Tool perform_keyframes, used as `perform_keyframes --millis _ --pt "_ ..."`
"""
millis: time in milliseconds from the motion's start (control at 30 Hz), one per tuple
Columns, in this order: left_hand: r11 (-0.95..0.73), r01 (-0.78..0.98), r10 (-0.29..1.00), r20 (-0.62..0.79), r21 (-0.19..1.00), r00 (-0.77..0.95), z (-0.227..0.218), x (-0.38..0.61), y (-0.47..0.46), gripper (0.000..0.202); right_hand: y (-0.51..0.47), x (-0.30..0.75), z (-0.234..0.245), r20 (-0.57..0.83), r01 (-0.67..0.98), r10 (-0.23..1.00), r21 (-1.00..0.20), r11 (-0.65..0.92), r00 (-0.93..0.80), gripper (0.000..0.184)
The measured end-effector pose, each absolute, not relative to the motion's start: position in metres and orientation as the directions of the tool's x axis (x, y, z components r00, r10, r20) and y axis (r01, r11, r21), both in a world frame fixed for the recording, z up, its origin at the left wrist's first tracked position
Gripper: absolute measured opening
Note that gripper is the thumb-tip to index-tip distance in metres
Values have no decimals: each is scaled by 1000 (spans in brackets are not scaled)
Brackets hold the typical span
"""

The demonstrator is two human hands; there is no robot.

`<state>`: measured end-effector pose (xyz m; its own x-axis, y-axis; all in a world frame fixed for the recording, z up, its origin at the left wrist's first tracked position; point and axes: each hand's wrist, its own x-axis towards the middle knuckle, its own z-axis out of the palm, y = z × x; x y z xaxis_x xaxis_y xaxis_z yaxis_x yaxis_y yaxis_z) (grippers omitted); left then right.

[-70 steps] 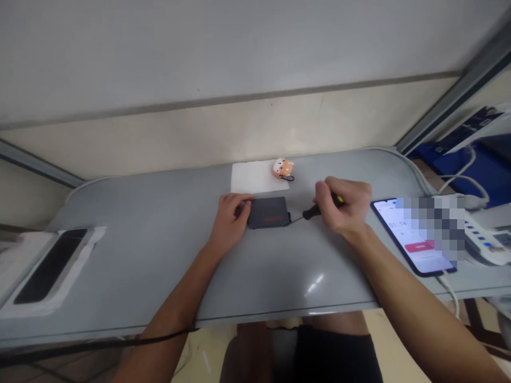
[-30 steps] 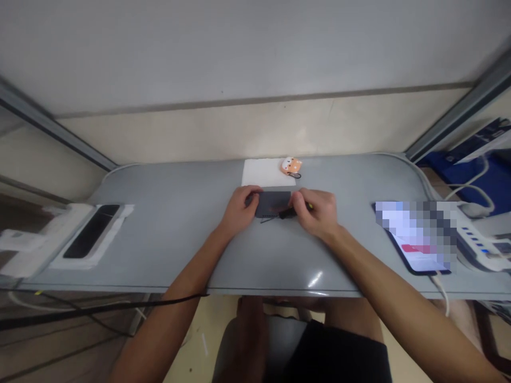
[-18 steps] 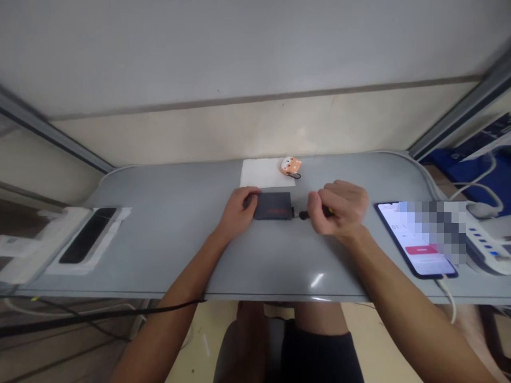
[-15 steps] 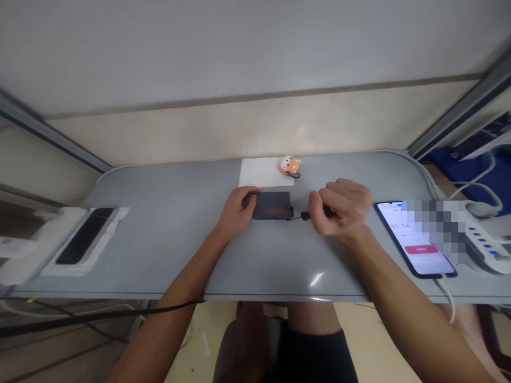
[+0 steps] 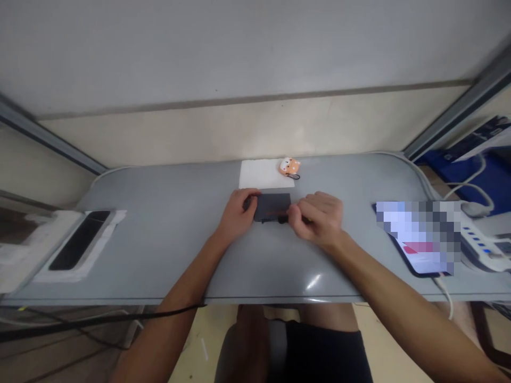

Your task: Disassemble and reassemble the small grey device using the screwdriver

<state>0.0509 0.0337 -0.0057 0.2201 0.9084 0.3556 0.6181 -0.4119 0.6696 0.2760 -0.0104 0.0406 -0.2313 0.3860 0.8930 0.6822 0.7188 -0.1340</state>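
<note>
A small dark grey rectangular box (image 5: 272,205), with a row of slots along its near edge, lies flat on the grey desk. My left hand (image 5: 240,208) is curled round its left end, thumb and fingers gripping the casing. On the opposite side, my right hand (image 5: 318,215) is closed in a fist on a screwdriver (image 5: 283,218). Its dark collar shows at the box's near right corner; the handle is mostly covered by my fingers, and I cannot see where the tip sits.
Behind the box lies a white sheet (image 5: 259,174) with an orange-and-white animal-shaped case (image 5: 289,167) on its right edge. A black phone (image 5: 80,240) lies at the left. A lit phone (image 5: 419,260) and a white power strip (image 5: 485,244) are at the right.
My right hand has moved left with the screwdriver, bringing its collar up to the box. The left hand keeps its hold on the box. The camera view has shifted slightly.
</note>
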Motion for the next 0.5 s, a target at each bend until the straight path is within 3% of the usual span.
perform_keyframes --millis 200,500 --pt "-435 602 897 377 669 230 -8 50 36 21 -11 271 30 911 650 350 -133 748 -217 35" --pt "-426 510 902 397 747 171 -12 51 38 20 -9 273 33 895 681 415 -202 704 -164 43"
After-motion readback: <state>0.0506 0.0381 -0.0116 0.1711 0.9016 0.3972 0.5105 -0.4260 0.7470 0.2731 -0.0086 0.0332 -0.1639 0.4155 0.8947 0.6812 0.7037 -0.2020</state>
